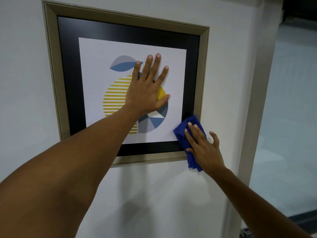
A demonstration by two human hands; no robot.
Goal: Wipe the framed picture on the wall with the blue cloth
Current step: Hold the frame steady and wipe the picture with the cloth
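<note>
The framed picture (51,66) hangs on a white wall, with a dull gold frame, a black mat and a print of yellow, blue and grey shapes. My left hand (147,90) lies flat on the glass at the print's middle, fingers spread, holding nothing. My right hand (202,146) presses the blue cloth (181,134) flat against the picture's lower right corner, fingers spread over it. The cloth covers that corner of mat and frame and hangs a little below the frame's bottom edge.
White wall (154,194) surrounds the picture. A beige door or window jamb (255,117) runs down just right of the frame, with a pale glass pane (288,117) beyond it. A metal fitting (245,233) shows at the bottom right.
</note>
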